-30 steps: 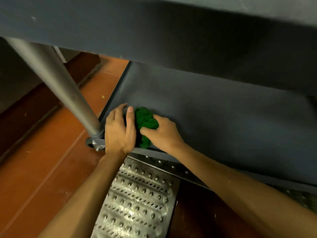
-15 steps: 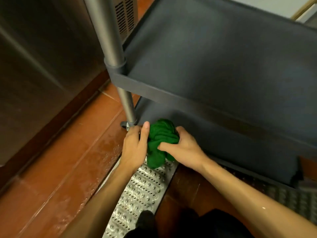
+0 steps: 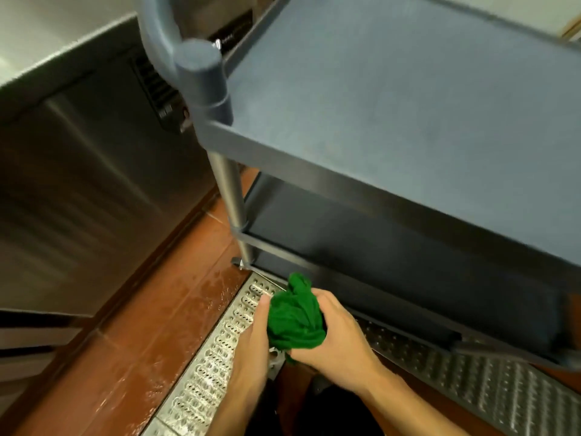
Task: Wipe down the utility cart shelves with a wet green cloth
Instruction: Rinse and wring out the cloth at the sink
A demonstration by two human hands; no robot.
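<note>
Green cloth (image 3: 295, 319), wadded into a soft ball, is off the shelves, held low in front of the utility cart (image 3: 393, 105), above the floor grate (image 3: 204, 366). Right hand (image 3: 342, 344) grip is clenched round it; left hand (image 3: 251, 344) clasps its side. Likely light, limp, wet and dripping. Best held bunched, palm on top.

The green cloth (image 3: 295, 319) is soft, crumpled fabric. The cart's top shelf (image 3: 393, 99) looks like matt grey plastic, its post (image 3: 231, 196) brushed metal. The floor grate (image 3: 217, 357) is shiny perforated steel, the floor tiles (image 3: 151, 325) glossy wet red-brown, and the cabinet front (image 3: 78, 171) brushed stainless steel.
</note>
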